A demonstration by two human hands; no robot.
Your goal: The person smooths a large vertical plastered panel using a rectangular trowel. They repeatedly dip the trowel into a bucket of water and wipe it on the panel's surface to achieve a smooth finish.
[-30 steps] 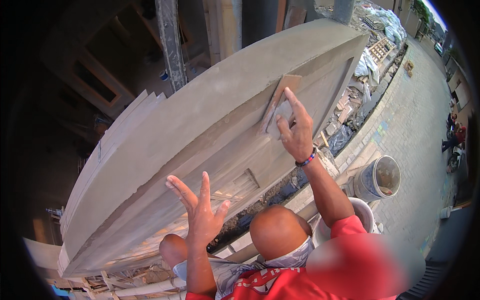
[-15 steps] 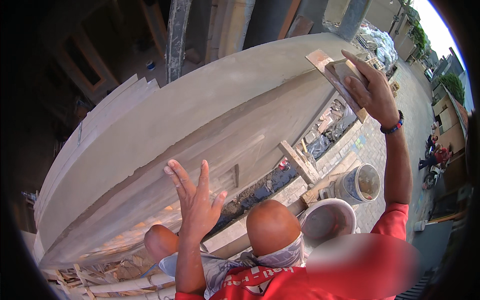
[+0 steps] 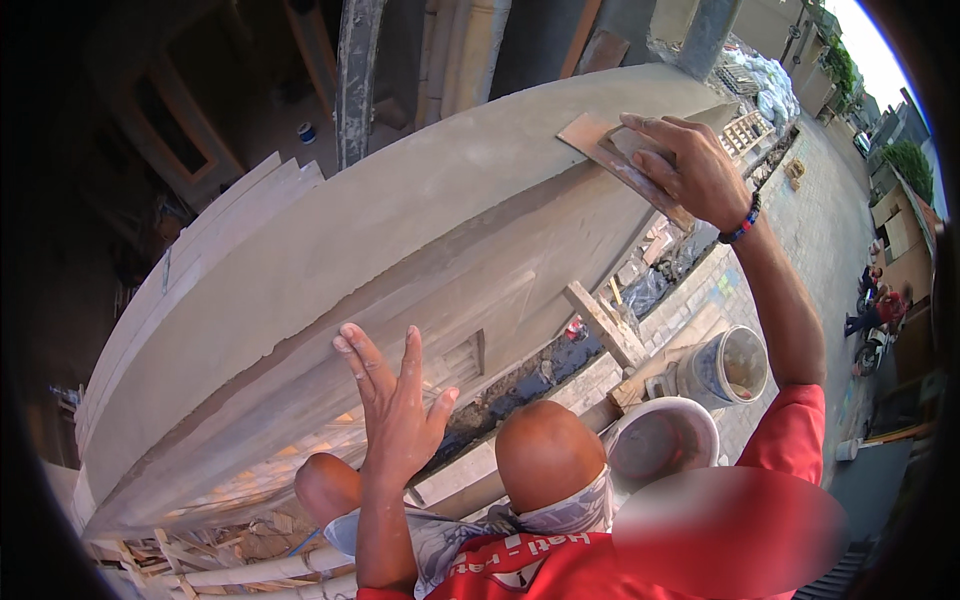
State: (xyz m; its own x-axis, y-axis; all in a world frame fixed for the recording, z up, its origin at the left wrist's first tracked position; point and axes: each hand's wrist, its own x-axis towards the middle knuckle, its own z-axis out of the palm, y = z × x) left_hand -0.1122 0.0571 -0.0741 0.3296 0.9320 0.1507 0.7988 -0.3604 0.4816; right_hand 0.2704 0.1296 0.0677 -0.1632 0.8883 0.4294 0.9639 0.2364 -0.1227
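My right hand (image 3: 690, 175) grips a flat, pale-brown hand float (image 3: 585, 138) by its handle, held at the right end of a curved, grey-plastered wall (image 3: 260, 290), over the edge between its raised band and recessed face. I cannot tell whether the float touches the plaster. My left hand (image 3: 395, 410), its fingers spread and dusted pale, is at the wall's recessed face below the rough edge of the band, holding nothing; contact of the fingertips is unclear. My bare knees show below, beside the hands.
A round tub (image 3: 660, 445) and a bucket (image 3: 722, 368) stand below right, by wooden boards (image 3: 600, 325) over a dark trench. An upright post (image 3: 355, 80) rises behind the wall. Bamboo poles (image 3: 260, 572) and timber lie bottom left. Two people (image 3: 882, 312) are by motorbikes on the paved lane.
My right hand and float moved right and up along the wall, then slightly back left and down in the picture. The view shifted; my left hand stayed spread in much the same place.
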